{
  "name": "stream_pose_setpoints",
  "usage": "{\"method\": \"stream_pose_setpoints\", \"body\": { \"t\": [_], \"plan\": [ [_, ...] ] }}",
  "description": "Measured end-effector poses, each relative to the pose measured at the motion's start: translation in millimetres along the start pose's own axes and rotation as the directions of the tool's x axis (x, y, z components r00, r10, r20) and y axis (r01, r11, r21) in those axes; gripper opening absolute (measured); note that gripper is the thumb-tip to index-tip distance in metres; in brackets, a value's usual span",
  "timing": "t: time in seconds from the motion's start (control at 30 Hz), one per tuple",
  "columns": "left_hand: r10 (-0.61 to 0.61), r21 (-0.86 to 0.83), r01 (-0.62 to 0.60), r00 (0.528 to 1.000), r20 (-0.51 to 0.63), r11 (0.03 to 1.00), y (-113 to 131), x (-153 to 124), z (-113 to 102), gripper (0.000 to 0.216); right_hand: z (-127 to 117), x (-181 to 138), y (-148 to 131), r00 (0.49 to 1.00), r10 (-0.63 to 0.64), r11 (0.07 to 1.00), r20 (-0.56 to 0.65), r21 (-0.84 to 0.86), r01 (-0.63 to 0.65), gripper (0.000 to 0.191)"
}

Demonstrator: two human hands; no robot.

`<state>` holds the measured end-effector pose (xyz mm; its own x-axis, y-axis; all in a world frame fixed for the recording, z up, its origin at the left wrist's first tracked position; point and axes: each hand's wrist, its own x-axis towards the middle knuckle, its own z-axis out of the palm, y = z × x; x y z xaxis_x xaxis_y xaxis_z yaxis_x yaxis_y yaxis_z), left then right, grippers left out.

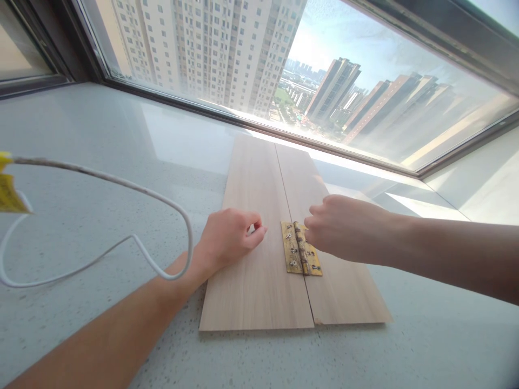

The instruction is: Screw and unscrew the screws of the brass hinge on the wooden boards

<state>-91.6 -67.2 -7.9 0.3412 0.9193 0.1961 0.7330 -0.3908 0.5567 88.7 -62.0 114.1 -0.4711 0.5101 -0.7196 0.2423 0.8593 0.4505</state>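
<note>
Two pale wooden boards lie side by side, the left board (251,292) wider than the right board (348,294). A worn brass hinge (292,251) spans the seam between them, with several screws standing in its holes. My left hand (231,235) rests over the left board, thumb and forefinger pinched together; anything between them is too small to make out. My right hand (344,227) is closed above the hinge's right leaf, covering its upper corner. Its fingertips are turned away, so whatever they grip is hidden.
The boards lie on a speckled white sill (121,335) below a dark-framed window (259,119). A white cable (184,216) with a yellow tag (12,192) loops at the left, passing in front of my left wrist. Tall buildings stand outside.
</note>
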Motion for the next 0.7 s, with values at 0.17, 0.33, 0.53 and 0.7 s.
{"method": "stream_pose_setpoints", "body": {
  "t": [0.17,0.33,0.53,0.7],
  "plan": [
    [0.001,0.011,-0.001,1.0,-0.001,1.0,0.2,-0.5,-0.1,0.027,3.1,3.2,-2.5,0.996,-0.079,0.996,0.047,-0.042,0.081,0.022],
    [-0.008,0.005,0.008,1.0,-0.005,1.0,0.4,0.0,-1.2,0.028,-1.6,11.4,1.6,0.997,0.013,0.999,0.082,0.043,-0.017,0.017],
    [-0.007,-0.004,0.007,1.0,0.009,1.0,1.1,0.4,-1.7,0.03,-2.4,12.4,0.2,0.967,0.234,0.946,0.104,0.207,-0.251,0.015],
    [-0.007,-0.002,0.007,1.0,0.002,1.0,0.9,-0.1,-1.1,0.029,-3.2,14.8,-0.4,0.912,0.373,0.856,0.168,0.318,-0.409,0.008]
  ]
}}
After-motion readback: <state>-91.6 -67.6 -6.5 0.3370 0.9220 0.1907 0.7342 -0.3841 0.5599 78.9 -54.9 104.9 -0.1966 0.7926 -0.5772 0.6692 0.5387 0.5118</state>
